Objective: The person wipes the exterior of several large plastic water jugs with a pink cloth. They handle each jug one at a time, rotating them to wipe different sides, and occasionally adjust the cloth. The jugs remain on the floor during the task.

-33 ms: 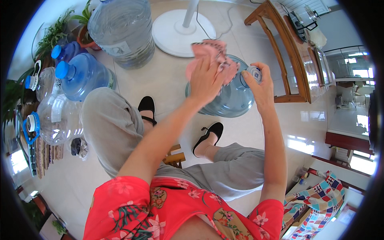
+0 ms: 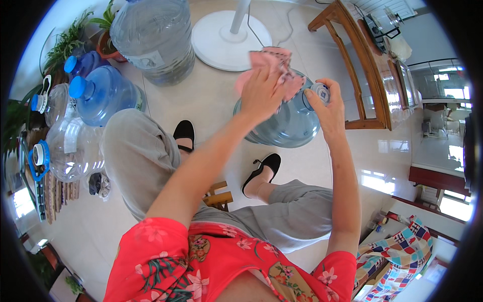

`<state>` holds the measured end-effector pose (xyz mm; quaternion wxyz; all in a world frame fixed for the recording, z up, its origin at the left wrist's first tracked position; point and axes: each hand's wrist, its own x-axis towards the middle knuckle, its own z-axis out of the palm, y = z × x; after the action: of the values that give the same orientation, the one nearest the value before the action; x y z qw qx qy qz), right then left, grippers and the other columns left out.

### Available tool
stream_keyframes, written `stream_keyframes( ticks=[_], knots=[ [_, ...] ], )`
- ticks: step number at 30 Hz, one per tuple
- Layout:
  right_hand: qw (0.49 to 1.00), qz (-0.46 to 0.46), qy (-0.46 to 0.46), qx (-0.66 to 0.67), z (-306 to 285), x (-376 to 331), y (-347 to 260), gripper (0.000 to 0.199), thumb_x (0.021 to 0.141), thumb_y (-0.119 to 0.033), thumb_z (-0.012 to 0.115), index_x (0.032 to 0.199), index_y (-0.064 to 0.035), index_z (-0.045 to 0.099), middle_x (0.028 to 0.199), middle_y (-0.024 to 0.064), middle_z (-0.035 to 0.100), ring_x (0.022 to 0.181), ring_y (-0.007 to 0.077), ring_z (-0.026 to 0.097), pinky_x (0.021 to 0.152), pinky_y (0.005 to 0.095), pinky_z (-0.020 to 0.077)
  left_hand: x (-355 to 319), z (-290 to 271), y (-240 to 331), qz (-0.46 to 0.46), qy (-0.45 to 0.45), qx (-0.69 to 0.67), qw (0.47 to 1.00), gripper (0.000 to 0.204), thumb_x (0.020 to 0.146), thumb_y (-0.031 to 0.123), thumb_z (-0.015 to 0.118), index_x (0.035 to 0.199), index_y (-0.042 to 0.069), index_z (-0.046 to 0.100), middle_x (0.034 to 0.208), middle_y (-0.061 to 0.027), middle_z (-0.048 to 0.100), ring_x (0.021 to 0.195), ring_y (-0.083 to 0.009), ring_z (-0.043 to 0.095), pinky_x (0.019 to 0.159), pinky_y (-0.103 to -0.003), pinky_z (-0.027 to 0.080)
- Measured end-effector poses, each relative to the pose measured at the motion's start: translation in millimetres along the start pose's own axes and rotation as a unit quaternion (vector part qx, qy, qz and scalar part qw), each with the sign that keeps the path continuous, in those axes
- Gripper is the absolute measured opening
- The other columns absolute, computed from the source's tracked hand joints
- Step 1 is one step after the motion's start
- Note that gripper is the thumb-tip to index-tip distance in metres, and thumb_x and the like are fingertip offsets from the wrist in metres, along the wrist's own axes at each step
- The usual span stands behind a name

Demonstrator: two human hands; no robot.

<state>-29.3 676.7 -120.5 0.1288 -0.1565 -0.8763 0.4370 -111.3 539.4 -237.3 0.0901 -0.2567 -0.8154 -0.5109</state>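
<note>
A large translucent blue water jug (image 2: 294, 123) is on the floor in front of me, its neck towards the right. My right hand (image 2: 329, 103) grips the jug by its neck, thumb and fingers around the white and blue cap (image 2: 319, 91). In my left hand (image 2: 261, 94) is a pink cloth (image 2: 274, 63) with a dark patterned edge, bunched up and laid against the jug's upper left side. Cloth and hand hide that part of the jug. Under the cloth, some of the left fingers are out of sight.
A big clear water jug (image 2: 153, 45) stands at the far left beside a white round stand base (image 2: 206, 48). Several jugs, including a blue one (image 2: 108, 98), are left of my knee. A wooden table (image 2: 375, 100) is at right. Near my legs is a small wooden stool (image 2: 219, 200).
My left hand has slid slightly right and away from me with the pink cloth. My right hand and the jug stay put.
</note>
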Motion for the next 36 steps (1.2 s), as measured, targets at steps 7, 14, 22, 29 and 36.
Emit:
stream_keyframes(
  ticks=[7,14,22,29,36],
  knots=[
    [0.995,-0.074,0.027,-0.056,4.8,5.0,13.5,0.043,0.079,-0.023,0.079,0.111,-0.0048,0.057,0.100,0.0090,0.064,0.090,0.0186,0.061,0.081,0.0323,0.0507,93.4,26.1,13.6,-0.030,-0.371,-0.022,0.928,0.034,0.093,0.048,0.048,0.094,0.020,0.067,0.075,-0.0010,0.067,0.067,-0.0208,0.065,0.066,-0.031,0.048],
    [0.997,-0.076,0.017,-0.019,3.7,2.0,11.3,0.045,0.077,-0.022,0.080,0.112,-0.0045,0.056,0.103,0.0104,0.065,0.092,0.0203,0.062,0.083,0.0331,0.0504,80.6,10.6,15.0,-0.006,-0.338,-0.088,0.937,0.025,0.094,0.034,0.055,0.089,0.013,0.068,0.071,-0.0021,0.063,0.064,-0.0152,0.062,0.060,-0.032,0.048],
    [0.996,-0.080,0.024,-0.043,4.2,2.0,10.8,0.044,0.078,-0.023,0.079,0.111,-0.0036,0.057,0.095,0.0102,0.063,0.085,0.0191,0.061,0.079,0.0317,0.0507,4.7,-27.8,-9.8,-0.030,-0.063,-0.169,0.983,0.022,0.088,0.015,0.058,0.108,0.014,0.067,0.091,-0.0067,0.063,0.094,-0.0243,0.061,0.079,-0.038,0.049],
    [0.996,-0.072,0.048,-0.032,7.8,2.8,14.4,0.046,0.078,-0.025,0.080,0.111,-0.0036,0.057,0.095,0.0103,0.063,0.085,0.0201,0.060,0.080,0.0322,0.0503,-75.0,-33.0,10.2,0.052,0.053,-0.006,0.997,0.034,0.077,0.012,0.062,0.111,0.011,0.065,0.106,-0.0081,0.060,0.108,-0.0325,0.054,0.089,-0.043,0.044],
    [0.987,-0.063,0.149,-0.003,31.0,-15.6,9.9,0.059,0.076,-0.024,0.082,0.122,-0.0014,0.051,0.114,0.0133,0.055,0.107,0.0235,0.054,0.092,0.0335,0.0454,-119.7,-31.0,37.8,0.111,0.019,0.013,0.994,0.041,0.076,0.016,0.067,0.117,0.009,0.064,0.115,-0.0108,0.056,0.113,-0.0345,0.051,0.095,-0.046,0.040]
  ],
)
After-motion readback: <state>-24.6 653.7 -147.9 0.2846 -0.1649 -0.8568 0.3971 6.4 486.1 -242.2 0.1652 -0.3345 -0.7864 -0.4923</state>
